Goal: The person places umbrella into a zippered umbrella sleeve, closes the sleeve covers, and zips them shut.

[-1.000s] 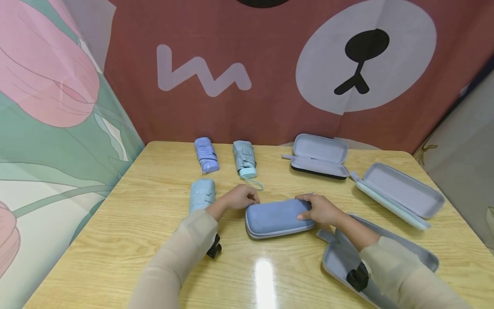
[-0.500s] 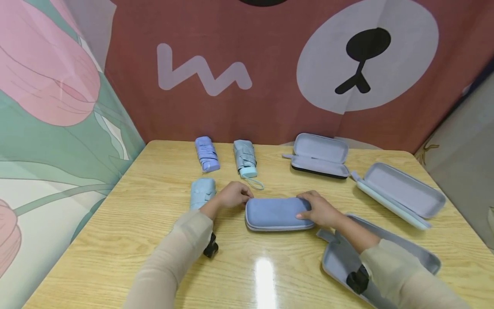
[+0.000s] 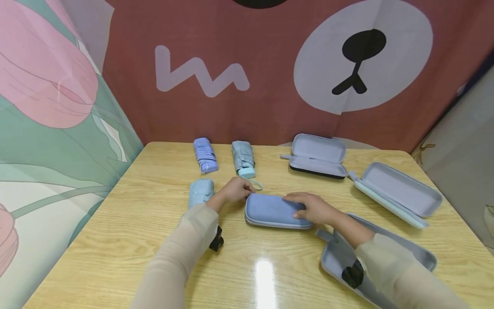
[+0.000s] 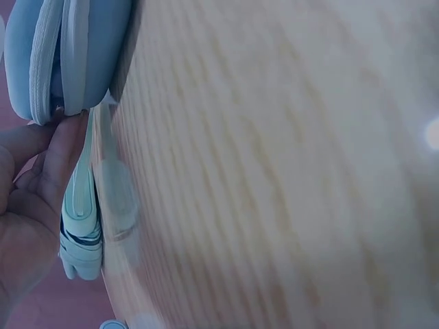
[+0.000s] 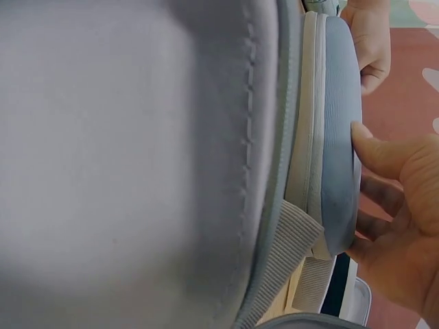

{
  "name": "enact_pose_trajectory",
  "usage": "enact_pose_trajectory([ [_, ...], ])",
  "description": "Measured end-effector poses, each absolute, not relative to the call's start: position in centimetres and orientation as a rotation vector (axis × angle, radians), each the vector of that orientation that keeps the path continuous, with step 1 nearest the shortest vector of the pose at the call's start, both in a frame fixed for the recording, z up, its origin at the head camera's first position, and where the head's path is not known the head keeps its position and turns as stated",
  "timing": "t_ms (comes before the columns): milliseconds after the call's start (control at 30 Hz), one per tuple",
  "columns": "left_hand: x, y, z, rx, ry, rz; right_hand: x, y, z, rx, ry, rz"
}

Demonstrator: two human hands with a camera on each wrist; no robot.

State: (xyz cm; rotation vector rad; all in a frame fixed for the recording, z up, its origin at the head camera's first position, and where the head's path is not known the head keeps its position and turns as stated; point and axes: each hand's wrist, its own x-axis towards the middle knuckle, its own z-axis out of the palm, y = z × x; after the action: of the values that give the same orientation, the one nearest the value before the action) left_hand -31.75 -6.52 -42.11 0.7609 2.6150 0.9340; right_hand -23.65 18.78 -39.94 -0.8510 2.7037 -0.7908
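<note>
A person works with both hands on a blue zip case at the middle of a wooden table. The left hand pinches, thumb and fingertips together, at the case's left end, where a gap shows between the zip edges. The right hand grips the other end, its thumb on the near side and curved fingers on the far side. Toward the table's far left corner lie a lilac umbrella and a grey-blue umbrella, both folded; a pale-blue umbrella sits nearer, partly behind the left arm. One open case stands by the far edge, an aqua case along the right edge, and a grey-lined case lies open toward the near right corner, beneath the right forearm.
</note>
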Motion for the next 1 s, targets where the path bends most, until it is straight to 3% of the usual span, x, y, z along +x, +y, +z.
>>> enact_pose_trajectory([
  [600,-31.5,-6.2,-42.0,0.878,2.756,0.863,-24.0,17.5,-39.4,-0.986,2.701,-0.514],
  [1000,-30.7,-7.2,-41.8,0.749,2.770,0.974,-23.7,17.1,-39.2,-0.954,2.762,-0.464],
])
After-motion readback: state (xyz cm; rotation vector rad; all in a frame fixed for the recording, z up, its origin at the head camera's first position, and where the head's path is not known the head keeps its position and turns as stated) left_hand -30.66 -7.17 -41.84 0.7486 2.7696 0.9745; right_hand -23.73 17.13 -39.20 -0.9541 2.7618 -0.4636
